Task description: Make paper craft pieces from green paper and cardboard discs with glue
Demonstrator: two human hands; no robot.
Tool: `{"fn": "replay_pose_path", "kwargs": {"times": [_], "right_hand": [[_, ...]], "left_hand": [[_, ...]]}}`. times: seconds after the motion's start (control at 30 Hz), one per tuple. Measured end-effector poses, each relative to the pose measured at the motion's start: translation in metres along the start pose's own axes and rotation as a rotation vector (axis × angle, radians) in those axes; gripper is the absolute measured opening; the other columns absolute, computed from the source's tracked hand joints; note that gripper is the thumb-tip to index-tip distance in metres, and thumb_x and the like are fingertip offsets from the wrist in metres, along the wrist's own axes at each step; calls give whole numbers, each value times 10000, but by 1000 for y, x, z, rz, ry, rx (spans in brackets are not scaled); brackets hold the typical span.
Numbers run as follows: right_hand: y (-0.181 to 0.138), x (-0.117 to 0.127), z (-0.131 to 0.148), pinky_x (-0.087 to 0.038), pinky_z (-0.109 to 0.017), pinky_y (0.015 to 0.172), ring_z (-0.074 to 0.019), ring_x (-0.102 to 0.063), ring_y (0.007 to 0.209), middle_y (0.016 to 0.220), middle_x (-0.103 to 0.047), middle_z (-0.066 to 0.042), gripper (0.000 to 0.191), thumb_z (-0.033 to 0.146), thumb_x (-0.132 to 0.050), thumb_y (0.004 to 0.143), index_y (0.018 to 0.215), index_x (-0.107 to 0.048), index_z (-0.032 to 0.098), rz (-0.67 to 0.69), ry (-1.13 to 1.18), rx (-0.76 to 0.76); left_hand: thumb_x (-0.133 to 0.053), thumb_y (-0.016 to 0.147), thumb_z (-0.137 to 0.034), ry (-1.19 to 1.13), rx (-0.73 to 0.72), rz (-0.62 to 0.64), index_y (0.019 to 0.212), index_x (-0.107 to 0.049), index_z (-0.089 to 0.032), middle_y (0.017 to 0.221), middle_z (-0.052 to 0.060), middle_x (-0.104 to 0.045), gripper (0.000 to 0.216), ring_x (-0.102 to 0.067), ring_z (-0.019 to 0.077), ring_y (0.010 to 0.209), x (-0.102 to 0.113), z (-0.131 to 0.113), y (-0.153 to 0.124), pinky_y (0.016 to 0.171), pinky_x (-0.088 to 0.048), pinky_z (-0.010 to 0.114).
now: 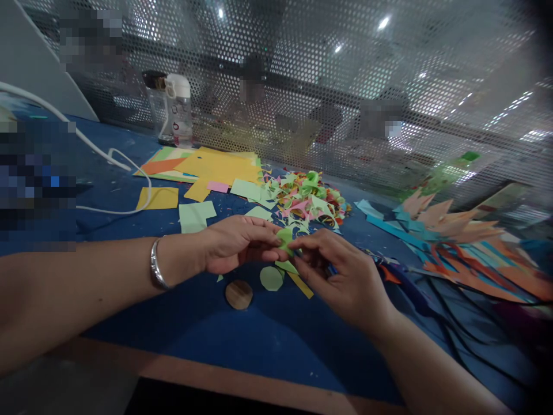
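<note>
Two hands, the left hand [233, 245] and the right hand [341, 276], pinch a small light-green paper piece [285, 239] between closed fingertips above the blue table [259, 340]; thin, floppy and easily creased, it seems best held by its edges.

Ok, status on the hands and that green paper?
Left hand and right hand both pinch green paper piece. Wooden disc, green circle on mat beneath.

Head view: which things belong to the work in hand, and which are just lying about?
In hand: green paper piece, pinched between left hand and right hand; green paper circle and wooden disc just below.
Lying about: water bottle, white cable, yellow paper sheets, scrap pile, orange and blue strips.
</note>
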State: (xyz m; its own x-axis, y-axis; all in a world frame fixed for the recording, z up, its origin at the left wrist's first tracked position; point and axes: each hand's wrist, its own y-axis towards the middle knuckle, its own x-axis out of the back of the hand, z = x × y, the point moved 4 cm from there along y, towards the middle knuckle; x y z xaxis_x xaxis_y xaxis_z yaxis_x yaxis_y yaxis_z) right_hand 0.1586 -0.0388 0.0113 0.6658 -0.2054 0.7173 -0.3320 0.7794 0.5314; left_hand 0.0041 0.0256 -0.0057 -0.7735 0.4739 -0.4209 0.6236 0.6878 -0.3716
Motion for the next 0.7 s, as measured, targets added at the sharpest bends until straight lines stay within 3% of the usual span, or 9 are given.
{"fn": "replay_pose_path", "kwargs": {"times": [0.17,0.27,0.47,0.7], "right_hand": [[3,1,1,-448,-236,589,-109,-557,647,799,-607,-6,94,155,-585,916,954,-654,204,-29,-19,23],[3,1,0,-446,-244,586,-114,-553,632,758,-595,0,66,191,-599,909,915,-663,203,-26,1,-38],[2,0,-3,-412,-230,495,-107,-498,549,668,-570,12,104,289,-635,882,861,-669,192,-53,136,-266],[5,-2,-6,-426,-220,496,-105,-512,537,624,-566,21,133,315,-652,852,822,-638,187,-48,284,-367]], "left_hand": [[-732,740,-121,78,-10,66,760,-661,-116,613,59,-714,74,-671,106,546,-1,3,0,536,-507,162],[-737,772,-222,141,-86,70,764,-676,-117,613,59,-719,122,-686,124,562,-2,4,-1,537,-516,184],[-718,763,-172,198,-265,48,738,-710,-119,605,34,-719,59,-717,137,608,-2,2,-3,576,-537,196],[-703,775,-194,296,-326,44,717,-718,-119,612,45,-725,95,-720,150,614,-5,-1,-5,597,-560,219]]}}
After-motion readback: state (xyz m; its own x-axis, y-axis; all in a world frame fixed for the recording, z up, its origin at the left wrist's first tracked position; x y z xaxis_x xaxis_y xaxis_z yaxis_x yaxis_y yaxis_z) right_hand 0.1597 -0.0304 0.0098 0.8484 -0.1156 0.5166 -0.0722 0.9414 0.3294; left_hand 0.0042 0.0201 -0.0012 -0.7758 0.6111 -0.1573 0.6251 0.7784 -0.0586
